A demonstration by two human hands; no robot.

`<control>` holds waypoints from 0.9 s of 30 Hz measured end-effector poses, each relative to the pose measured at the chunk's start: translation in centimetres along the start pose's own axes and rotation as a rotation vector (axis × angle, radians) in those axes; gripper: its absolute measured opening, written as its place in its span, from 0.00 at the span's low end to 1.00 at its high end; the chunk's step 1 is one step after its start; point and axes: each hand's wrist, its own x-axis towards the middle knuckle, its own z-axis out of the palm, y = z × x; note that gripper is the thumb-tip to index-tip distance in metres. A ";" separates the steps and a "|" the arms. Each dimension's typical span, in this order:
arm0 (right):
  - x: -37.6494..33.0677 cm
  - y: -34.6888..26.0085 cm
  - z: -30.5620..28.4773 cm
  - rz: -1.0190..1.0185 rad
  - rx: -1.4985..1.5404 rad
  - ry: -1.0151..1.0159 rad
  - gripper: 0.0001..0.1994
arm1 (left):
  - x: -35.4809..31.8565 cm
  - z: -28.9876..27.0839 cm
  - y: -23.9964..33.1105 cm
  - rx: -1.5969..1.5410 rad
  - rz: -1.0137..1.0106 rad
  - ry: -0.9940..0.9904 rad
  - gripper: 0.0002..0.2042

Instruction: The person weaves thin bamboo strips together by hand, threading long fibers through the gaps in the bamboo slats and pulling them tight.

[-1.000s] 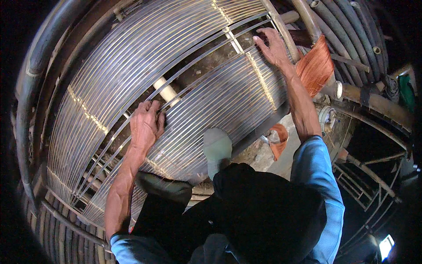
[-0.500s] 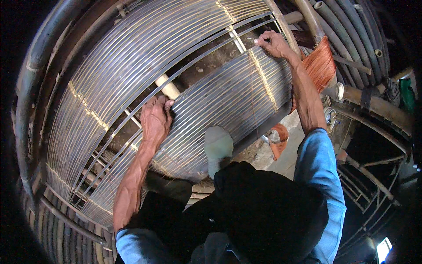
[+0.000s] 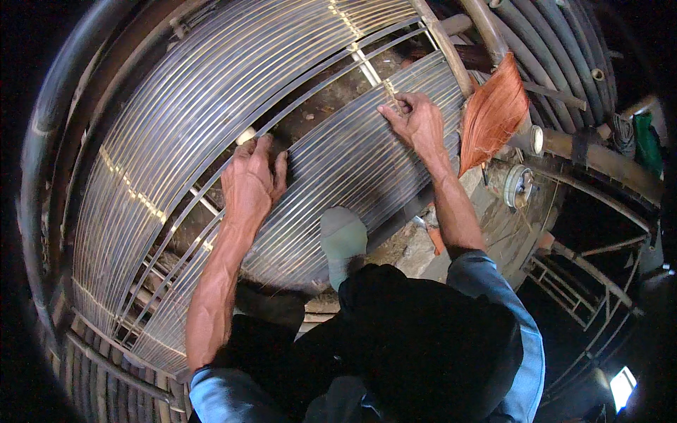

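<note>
Silvery slat panel (image 3: 352, 169) — lying curved over the frame below the person — is pressed by both hands, left hand (image 3: 250, 183) hooked on its upper edge, right hand (image 3: 416, 123) spread flat; it is judged springy, light, best gripped along edges.

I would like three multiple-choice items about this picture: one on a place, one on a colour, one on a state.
1. Where is the fan-shaped bundle of fibres?
A. beside the right hand, on its right
B. under the left hand
C. on the person's lap

2. What colour is that bundle?
A. blue
B. reddish orange
C. white

3. How is the left hand placed?
A. lifted in the air
B. in a pocket
C. gripping the edge of a panel of slats

Answers:
1 A, the bundle stands just right of the right hand.
2 B, its fibres show reddish orange.
3 C, the left hand curls its fingers over the panel of slats.
</note>
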 end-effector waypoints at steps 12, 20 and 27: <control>1.8 -1.0 -1.3 0.312 0.383 -0.352 0.13 | 3.0 1.9 9.0 -0.556 -0.123 -0.323 0.38; 3.8 -5.7 -9.4 -0.437 0.981 -0.150 0.14 | 5.0 1.5 11.2 -1.666 -0.266 -0.514 0.19; 12.0 3.8 -10.7 -0.316 0.389 -0.041 0.22 | 4.3 -0.8 -3.0 -1.237 -0.663 -0.079 0.10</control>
